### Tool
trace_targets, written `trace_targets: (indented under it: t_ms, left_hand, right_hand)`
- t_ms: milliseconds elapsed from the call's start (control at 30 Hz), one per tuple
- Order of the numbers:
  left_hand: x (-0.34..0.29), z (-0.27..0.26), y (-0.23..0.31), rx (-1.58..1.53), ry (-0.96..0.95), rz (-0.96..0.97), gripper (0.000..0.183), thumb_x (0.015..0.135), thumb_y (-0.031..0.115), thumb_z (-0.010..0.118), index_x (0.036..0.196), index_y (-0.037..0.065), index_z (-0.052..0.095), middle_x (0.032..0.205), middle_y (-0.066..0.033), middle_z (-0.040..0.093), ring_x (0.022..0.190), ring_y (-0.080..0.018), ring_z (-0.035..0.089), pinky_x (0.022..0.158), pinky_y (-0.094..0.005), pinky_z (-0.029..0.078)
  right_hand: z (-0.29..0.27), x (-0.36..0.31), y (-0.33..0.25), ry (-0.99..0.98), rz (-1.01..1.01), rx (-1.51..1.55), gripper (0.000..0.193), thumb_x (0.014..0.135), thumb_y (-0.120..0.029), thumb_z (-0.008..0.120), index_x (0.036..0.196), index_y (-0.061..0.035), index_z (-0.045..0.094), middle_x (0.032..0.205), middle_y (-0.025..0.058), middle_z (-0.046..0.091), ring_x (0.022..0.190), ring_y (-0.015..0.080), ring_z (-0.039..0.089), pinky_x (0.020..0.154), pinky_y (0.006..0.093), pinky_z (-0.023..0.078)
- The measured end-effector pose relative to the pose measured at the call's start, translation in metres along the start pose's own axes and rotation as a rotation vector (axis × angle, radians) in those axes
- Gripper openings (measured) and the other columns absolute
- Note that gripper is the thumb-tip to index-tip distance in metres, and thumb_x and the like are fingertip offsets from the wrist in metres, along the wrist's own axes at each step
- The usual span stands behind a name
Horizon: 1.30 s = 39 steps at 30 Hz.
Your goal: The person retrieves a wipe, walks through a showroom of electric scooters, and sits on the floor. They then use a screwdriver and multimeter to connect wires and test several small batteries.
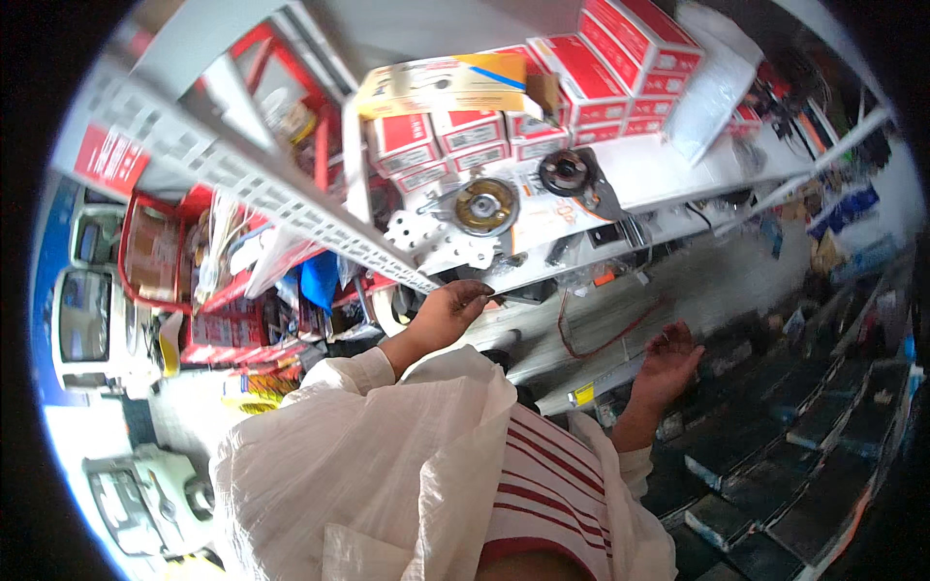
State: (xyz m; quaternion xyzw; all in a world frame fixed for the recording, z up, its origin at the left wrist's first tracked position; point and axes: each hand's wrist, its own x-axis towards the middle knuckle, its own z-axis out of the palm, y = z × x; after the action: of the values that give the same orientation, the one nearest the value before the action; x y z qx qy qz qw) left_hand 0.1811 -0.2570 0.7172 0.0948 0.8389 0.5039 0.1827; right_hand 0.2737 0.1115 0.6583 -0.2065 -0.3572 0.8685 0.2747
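My left hand (453,312) is at the front edge of the white shelf (678,182), near the perforated upright post (262,174). Its fingers are pressed together; what they hold, if anything, is too small to tell. Farther right, my right hand (668,364) hangs in the air with its fingers loosely curled and apart, holding nothing visible. A round metal part with a golden-brown middle (484,206) lies on the shelf beyond my left hand. Right of it is a dark round ring-shaped part (567,172). Left of them lies a white piece with holes (412,232).
Red and white boxes (581,82) are stacked at the shelf's back, with a yellow carton (441,85) on top. A white plastic bag (715,87) leans beside them. Red crates (155,252) stand left; dark boxes (741,445) fill the lower right. A reddish cord (601,351) hangs below.
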Motion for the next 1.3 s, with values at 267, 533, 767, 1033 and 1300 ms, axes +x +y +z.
trace_targets:
  t_ms: [267, 533, 767, 1033, 1300]
  left_hand:
    - [-0.079, -0.056, -0.015, -0.125, 0.23, -0.065, 0.026, 0.1, 0.018, 0.057, 0.117, 0.0, 0.065, 0.1, -0.0078, 0.07, 0.085, -0.0116, 0.062, 0.076, -0.0291, 0.052]
    - [-0.143, -0.164, -0.055, -0.115, 0.991, 0.192, 0.022, 0.095, 0.012, 0.061, 0.114, 0.003, 0.067, 0.094, -0.0067, 0.069, 0.083, -0.0094, 0.062, 0.074, -0.028, 0.051]
    - [-0.162, -0.365, -0.129, 0.762, 1.036, -0.286, 0.026, 0.084, 0.012, 0.062, 0.108, 0.014, 0.07, 0.112, -0.0108, 0.068, 0.099, -0.0322, 0.065, 0.085, -0.0427, 0.053]
    - [-0.119, -0.431, -0.2, 1.06, 0.6, -0.333, 0.047, 0.074, 0.003, 0.067, 0.121, 0.013, 0.064, 0.125, -0.009, 0.062, 0.124, -0.0292, 0.052, 0.103, -0.042, 0.042]
    - [-0.159, -0.433, -0.15, 0.592, 0.991, -0.039, 0.06, 0.067, 0.013, 0.073, 0.123, 0.0, 0.055, 0.116, -0.0226, 0.059, 0.111, -0.0381, 0.058, 0.096, -0.0408, 0.048]
  right_hand:
    - [0.058, -0.037, 0.014, -0.08, 0.155, -0.139, 0.053, 0.103, -0.05, 0.041, 0.124, -0.0056, 0.061, 0.095, 0.0061, 0.066, 0.076, 0.0174, 0.059, 0.07, 0.0348, 0.049]
    - [0.107, -0.064, 0.047, -0.145, 0.266, -0.356, 0.044, 0.101, -0.043, 0.049, 0.121, -0.006, 0.062, 0.092, 0.0029, 0.064, 0.075, 0.0142, 0.058, 0.067, 0.0296, 0.048]
    - [0.168, -0.09, 0.073, -0.289, 0.29, -0.551, 0.033, 0.1, -0.036, 0.054, 0.113, -0.0079, 0.063, 0.088, 0.0013, 0.062, 0.074, 0.0105, 0.056, 0.066, 0.0252, 0.045]
    - [0.193, -0.109, 0.084, -0.441, 0.396, -0.693, 0.029, 0.101, -0.031, 0.054, 0.114, -0.0061, 0.064, 0.091, 0.0022, 0.063, 0.082, 0.0111, 0.057, 0.069, 0.0269, 0.044]
    - [0.251, -0.119, 0.077, -0.946, 0.465, -0.787, 0.028, 0.103, -0.024, 0.052, 0.118, -0.0027, 0.061, 0.104, 0.0039, 0.064, 0.092, 0.0106, 0.057, 0.08, 0.0243, 0.044]
